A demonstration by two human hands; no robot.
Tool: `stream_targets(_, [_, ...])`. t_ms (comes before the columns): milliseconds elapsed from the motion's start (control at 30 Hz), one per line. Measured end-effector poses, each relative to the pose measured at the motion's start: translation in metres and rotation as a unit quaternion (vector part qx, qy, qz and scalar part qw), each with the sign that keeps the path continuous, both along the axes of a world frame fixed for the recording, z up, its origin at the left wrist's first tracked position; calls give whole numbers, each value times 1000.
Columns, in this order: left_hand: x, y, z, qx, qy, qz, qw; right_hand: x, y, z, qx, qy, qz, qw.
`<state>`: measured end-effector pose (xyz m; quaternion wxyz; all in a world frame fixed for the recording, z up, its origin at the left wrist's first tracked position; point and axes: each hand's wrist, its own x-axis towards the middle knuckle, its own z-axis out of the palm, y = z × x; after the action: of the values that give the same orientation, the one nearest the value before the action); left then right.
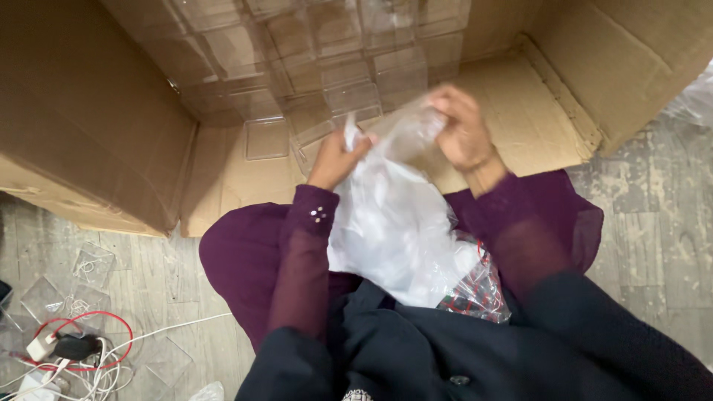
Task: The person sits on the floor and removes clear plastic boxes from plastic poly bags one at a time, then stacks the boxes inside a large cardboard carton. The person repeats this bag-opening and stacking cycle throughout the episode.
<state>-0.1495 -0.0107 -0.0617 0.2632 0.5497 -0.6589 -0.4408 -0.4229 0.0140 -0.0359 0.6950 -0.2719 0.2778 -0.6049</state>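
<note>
A clear plastic bag [401, 223] is held over the lap, in front of an opened cardboard box [111, 126] lying on the floor [653, 223]. The bag's top is pinched by the left hand [338, 157], its grip pressed together on a twisted fold, while the right hand [462, 128] is closed around a clear plastic case [405, 130] at the bag's mouth. Stacked clear plastic cases [327, 67] are packed inside the box. White contents are seen dimly in the bag.

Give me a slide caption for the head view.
Both hands grip a clear plastic bag over a cardboard box.
</note>
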Motion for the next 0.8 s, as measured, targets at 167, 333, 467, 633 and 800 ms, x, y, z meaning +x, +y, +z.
stream_targets(167, [-5,-33,-20,14,52,314,948,60,-67,-15,-101,665,-97,734])
stream_targets(333, [5,-46,-52,-1,91,238,967,78,-66,-19,-121,696,-93,701])
stream_targets(467, [-7,-24,-68,-14,384,87,919,45,-22,-9,-100,660,-97,738])
stream_targets(633, [-60,48,-70,189,393,117,892,-26,58,-10,55,529,-71,844])
stream_targets(800, [-77,90,-56,132,79,-15,988,-62,100,-24,57,722,-15,689])
